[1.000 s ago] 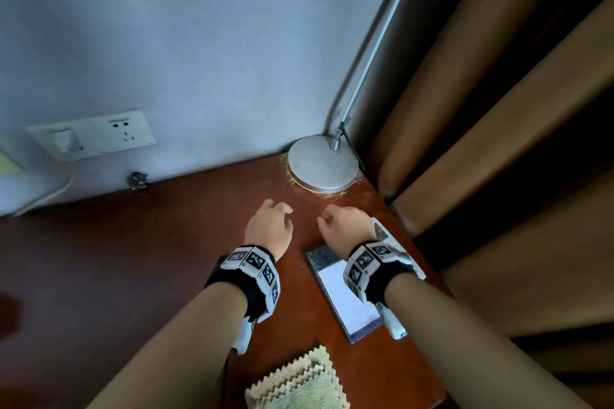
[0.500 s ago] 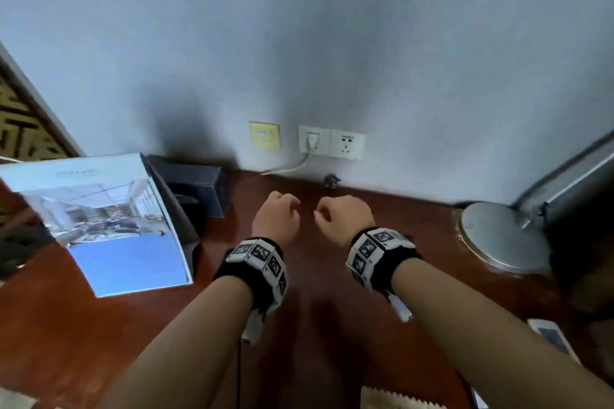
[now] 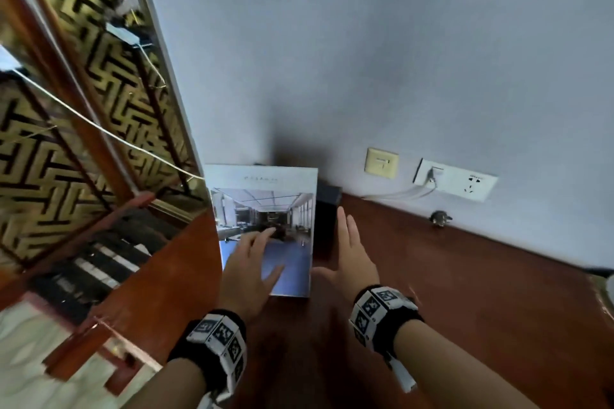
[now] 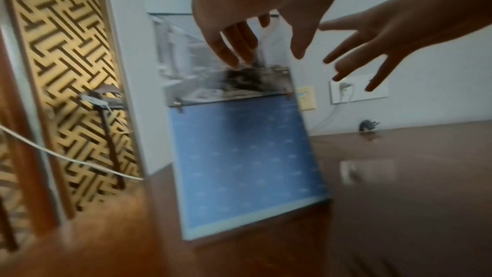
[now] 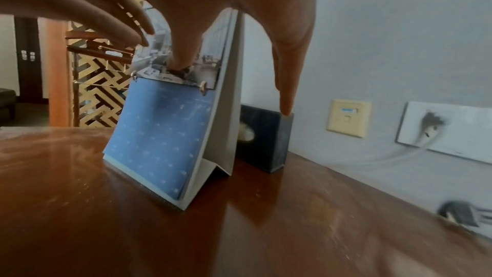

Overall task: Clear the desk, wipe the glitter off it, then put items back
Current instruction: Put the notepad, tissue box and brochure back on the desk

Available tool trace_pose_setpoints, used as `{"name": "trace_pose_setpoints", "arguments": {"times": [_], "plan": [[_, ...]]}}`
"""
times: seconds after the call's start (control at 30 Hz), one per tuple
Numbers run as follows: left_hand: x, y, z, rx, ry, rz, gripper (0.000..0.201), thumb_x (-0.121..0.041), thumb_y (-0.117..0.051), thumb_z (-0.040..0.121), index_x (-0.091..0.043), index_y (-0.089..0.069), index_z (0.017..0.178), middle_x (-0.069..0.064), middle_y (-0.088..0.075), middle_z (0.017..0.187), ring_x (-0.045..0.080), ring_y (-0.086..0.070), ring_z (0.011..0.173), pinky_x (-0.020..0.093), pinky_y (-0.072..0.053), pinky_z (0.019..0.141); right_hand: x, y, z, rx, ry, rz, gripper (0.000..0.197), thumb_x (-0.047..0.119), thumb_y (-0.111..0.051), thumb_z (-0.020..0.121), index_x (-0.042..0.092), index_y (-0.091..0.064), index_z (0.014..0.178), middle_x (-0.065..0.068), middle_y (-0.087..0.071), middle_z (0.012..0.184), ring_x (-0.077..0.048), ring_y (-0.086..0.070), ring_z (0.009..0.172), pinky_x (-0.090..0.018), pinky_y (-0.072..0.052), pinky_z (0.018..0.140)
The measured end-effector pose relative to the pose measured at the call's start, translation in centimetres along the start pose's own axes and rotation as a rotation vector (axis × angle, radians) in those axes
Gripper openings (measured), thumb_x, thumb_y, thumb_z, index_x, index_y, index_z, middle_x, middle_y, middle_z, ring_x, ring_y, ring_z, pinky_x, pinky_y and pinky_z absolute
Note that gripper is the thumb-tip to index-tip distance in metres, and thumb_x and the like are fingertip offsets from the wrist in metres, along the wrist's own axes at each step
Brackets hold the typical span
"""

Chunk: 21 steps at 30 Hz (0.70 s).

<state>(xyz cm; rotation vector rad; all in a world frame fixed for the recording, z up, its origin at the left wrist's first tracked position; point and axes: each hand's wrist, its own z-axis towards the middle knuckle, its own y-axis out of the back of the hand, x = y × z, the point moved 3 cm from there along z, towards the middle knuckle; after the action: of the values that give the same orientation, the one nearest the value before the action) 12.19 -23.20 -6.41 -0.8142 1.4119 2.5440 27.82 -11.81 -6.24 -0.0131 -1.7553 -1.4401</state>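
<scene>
A tent-shaped desk calendar (image 3: 265, 206), with a photo above a blue sheet, stands at the back left of the red-brown desk (image 3: 465, 292). My left hand (image 3: 252, 262) is open with fingers spread just in front of its face (image 4: 245, 155). My right hand (image 3: 349, 252) is open at the calendar's right side (image 5: 165, 134), thumb across the front and straight fingers (image 5: 287, 71) behind it. Those fingers reach toward a black box (image 5: 263, 140) behind the calendar. Whether either hand touches the calendar is unclear.
White wall sockets (image 3: 455, 179), a beige wall plate (image 3: 381, 163) and a loose plug (image 3: 440, 218) line the wall to the right. A gold-patterned screen (image 3: 66, 109) stands past the desk's left edge. The lamp base (image 3: 608, 289) shows at the far right.
The view has swung left from the lamp corner to the calendar. Both hands have gone from fists to straight fingers and reached forward to either side of the calendar.
</scene>
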Motion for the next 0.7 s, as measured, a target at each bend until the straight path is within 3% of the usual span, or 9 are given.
{"name": "trace_pose_setpoints", "arguments": {"times": [0.07, 0.13, 0.23, 0.33, 0.43, 0.57, 0.7], "plan": [[2.1, 3.5, 1.5, -0.117, -0.003, 0.102, 0.082, -0.028, -0.084, 0.065, -0.022, -0.04, 0.134, 0.014, -0.055, 0.111, 0.032, -0.057, 0.095, 0.04, -0.052, 0.076, 2.2, -0.3, 0.9, -0.074, 0.028, 0.01, 0.121, 0.036, -0.077, 0.074, 0.037, 0.022, 0.142, 0.002, 0.016, 0.158, -0.02, -0.022, 0.143, -0.035, -0.049, 0.09], [3.3, 6.5, 3.1, -0.193, 0.045, 0.186, 0.099, -0.03, -0.089, 0.055, -0.026, -0.033, 0.137, 0.018, -0.053, 0.108, 0.036, -0.056, 0.094, 0.043, -0.05, 0.074, 4.4, -0.1, 1.9, -0.148, 0.059, 0.033, 0.123, 0.036, -0.079, 0.071, 0.038, 0.021, 0.142, 0.002, 0.015, 0.158, -0.021, -0.021, 0.144, -0.037, -0.05, 0.09], [4.5, 8.8, 4.9, -0.224, 0.123, 0.245, 0.108, -0.039, -0.089, 0.052, -0.03, -0.031, 0.143, 0.022, -0.049, 0.121, 0.038, -0.049, 0.111, 0.049, -0.044, 0.087, 7.1, 0.9, 3.0, -0.213, 0.1, 0.08, 0.125, 0.032, -0.081, 0.069, 0.038, 0.018, 0.144, 0.003, 0.012, 0.158, -0.026, -0.024, 0.143, -0.042, -0.045, 0.098], [5.4, 9.3, 6.1, -0.163, 0.181, 0.258, 0.112, -0.047, -0.084, 0.058, -0.034, -0.02, 0.149, 0.018, -0.04, 0.136, 0.034, -0.04, 0.125, 0.049, -0.037, 0.099, 8.7, 1.6, 3.7, -0.226, 0.119, 0.07, 0.123, 0.031, -0.082, 0.068, 0.04, 0.014, 0.146, 0.002, 0.01, 0.159, -0.028, -0.036, 0.137, -0.041, -0.043, 0.099], [5.8, 9.0, 7.2, -0.07, 0.183, 0.279, 0.122, -0.053, -0.081, 0.058, -0.037, -0.003, 0.15, 0.014, -0.038, 0.139, 0.032, -0.042, 0.127, 0.046, -0.038, 0.102, 8.8, 1.6, 4.1, -0.23, 0.113, 0.057, 0.125, 0.027, -0.083, 0.067, 0.045, 0.016, 0.142, 0.0, 0.01, 0.159, -0.03, -0.036, 0.136, -0.04, -0.043, 0.1], [6.3, 8.1, 8.1, 0.044, 0.188, 0.244, 0.129, -0.049, -0.08, 0.063, -0.042, 0.019, 0.144, 0.012, -0.037, 0.141, 0.034, -0.051, 0.12, 0.044, -0.045, 0.097, 8.1, 1.6, 4.2, -0.243, 0.059, 0.088, 0.127, 0.021, -0.083, 0.066, 0.048, 0.016, 0.142, 0.002, 0.007, 0.159, -0.032, -0.034, 0.137, -0.041, -0.043, 0.098], [7.0, 7.1, 7.8, 0.125, 0.22, 0.081, 0.127, -0.035, -0.081, 0.068, -0.05, 0.022, 0.139, 0.007, -0.026, 0.149, 0.032, -0.051, 0.121, 0.042, -0.051, 0.087, 7.6, 0.9, 3.9, -0.244, 0.027, 0.1, 0.125, 0.018, -0.081, 0.069, 0.053, 0.02, 0.135, 0.004, 0.0, 0.16, -0.032, -0.037, 0.135, -0.038, -0.042, 0.098]]}}
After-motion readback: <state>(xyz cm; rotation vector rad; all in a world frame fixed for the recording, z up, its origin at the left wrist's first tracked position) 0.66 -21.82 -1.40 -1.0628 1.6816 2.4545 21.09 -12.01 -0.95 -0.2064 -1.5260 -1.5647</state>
